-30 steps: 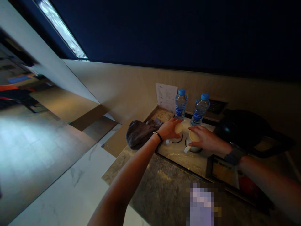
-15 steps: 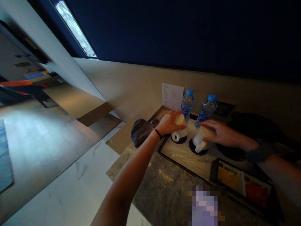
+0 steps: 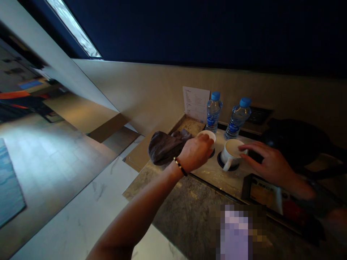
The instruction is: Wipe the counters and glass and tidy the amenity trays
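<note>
Left hand (image 3: 195, 153) curls around the near side of a white cup (image 3: 207, 137) standing mouth-up on a dark saucer, while the right hand (image 3: 267, 164), fingers spread and loose, touches the rim of a second cup (image 3: 231, 153) just beside it. Both cups sit upright on the tray (image 3: 217, 177), so this looks like the setting-down step, with only a letting go left to make. Beyond the hands stand two water bottles (image 3: 213, 112) and a printed card (image 3: 195, 103); a grey cloth (image 3: 165, 146) lies left of the left hand.
</note>
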### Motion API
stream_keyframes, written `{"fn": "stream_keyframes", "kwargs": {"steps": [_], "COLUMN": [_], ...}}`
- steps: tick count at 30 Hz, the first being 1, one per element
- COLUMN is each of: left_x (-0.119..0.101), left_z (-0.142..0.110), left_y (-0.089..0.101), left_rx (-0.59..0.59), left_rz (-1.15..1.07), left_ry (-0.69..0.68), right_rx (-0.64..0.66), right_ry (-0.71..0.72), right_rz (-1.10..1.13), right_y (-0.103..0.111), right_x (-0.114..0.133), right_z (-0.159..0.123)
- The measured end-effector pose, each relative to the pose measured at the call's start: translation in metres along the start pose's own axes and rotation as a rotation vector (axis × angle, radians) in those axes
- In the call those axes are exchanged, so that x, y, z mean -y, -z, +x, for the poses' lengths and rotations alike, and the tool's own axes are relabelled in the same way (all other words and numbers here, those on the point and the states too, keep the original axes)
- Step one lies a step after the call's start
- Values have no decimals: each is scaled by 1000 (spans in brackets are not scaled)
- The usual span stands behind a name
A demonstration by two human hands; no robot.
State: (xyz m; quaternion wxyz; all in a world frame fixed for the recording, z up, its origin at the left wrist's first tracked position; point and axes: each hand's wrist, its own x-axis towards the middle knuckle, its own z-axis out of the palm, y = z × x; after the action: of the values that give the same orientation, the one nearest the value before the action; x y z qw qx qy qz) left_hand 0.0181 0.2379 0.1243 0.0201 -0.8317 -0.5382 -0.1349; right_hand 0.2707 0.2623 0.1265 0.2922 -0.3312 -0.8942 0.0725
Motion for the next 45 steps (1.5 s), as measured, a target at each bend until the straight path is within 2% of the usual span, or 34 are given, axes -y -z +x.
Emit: {"fn": "stream_keyframes", "kwargs": {"steps": [2,4,6,10,12,16,19,23,25,27,29,31,33,35,37,39,42,45], "left_x": [-13,-19,-18,-12,-11,-9,-6,-2,5,20,43,68,89,102,107,106,101,98], "left_z": [-12,-19,-22,-25,-25,-21,-18,-22,-26,-30,-31,-32,-35,-44,-59,-79,-105,-116], "left_y": [-15,-36,-50,-47,-42,-47,-50,-36,-18,0,8,1,-18,-39,-52,-55,-49,-46], "left_rx": [246,388,399,323,315,449,478,512,429,256,80,42,143,223,220,201,160,83], "left_rz": [22,40,38,66,70,-27,-48,-92,-138,-149,-74,52,132,162,166,161,172,229], "left_ry": [-40,-93,-140,-156,-164,-135,-75,-78,-64,5,65,118,158,208,217,225,226,310], "right_rx": [203,469,619,685,689,679,672,673,653,619,551,396,191,32,-35,-25,122,226], "right_ry": [-29,-70,-120,-179,-188,-180,-149,-106,-100,-108,-108,-86,-76,-129,-243,-341,-384,-425], "right_rz": [-16,-93,-202,-280,-287,-318,-310,-272,-280,-298,-279,-208,-150,-179,-262,-338,-397,-400], "right_y": [-5,-15,-26,-39,-43,-50,-54,-56,-53,-48,-39,-27,-13,5,24,40,51,52], "right_x": [11,21,30,43,46,46,40,35,36,42,51,59,60,50,33,12,-10,-17], "right_z": [-18,-31,-37,-42,-43,-45,-46,-49,-50,-52,-56,-63,-76,-96,-123,-153,-191,-206]}}
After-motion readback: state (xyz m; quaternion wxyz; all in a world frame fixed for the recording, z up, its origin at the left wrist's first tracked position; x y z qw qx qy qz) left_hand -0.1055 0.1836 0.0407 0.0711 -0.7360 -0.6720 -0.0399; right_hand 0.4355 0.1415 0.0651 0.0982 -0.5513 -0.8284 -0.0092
